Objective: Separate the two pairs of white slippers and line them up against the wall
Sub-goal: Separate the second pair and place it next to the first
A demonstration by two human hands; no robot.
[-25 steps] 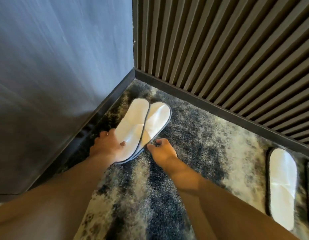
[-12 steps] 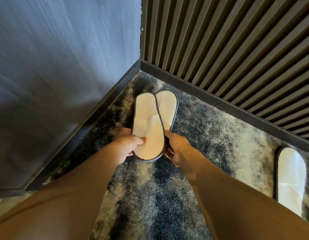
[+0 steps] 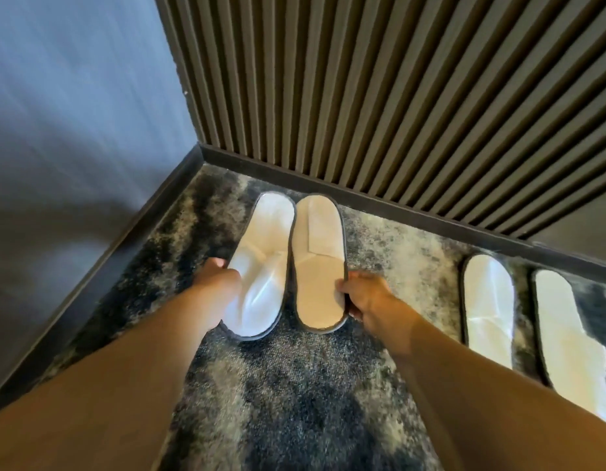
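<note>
on the far left stands a plain grey-blue wall (image 3: 67,107), its dark skirting board (image 3: 124,246) running down to the corner. next comes the mottled grey and black carpet (image 3: 277,385), which fills the floor. the left hand (image 3: 215,278) reaches in from the lower left and grips the outer edge of the left slipper (image 3: 264,263), fingers curled under its side near the heel half; the slipper looks slightly tilted, its inner edge close against its partner. just beside it, the second slipper (image 3: 316,263) lies flat with toes pointing at the slatted wall (image 3: 379,96) and its dark baseboard (image 3: 413,212), near it but whether touching i cannot tell. the right hand (image 3: 369,297) pinches that slipper's right edge near the heel, thumb on top and fingers below the grey rim. these 2 slippers lie side by side, edges touching or nearly so. well apart to the right, a third slipper (image 3: 488,300) lies flat on the carpet, toe near the baseboard, and just beside it a fourth slipper (image 3: 566,341) lies parallel, partly cut off by the right edge of the view; the right forearm crosses below them
</note>
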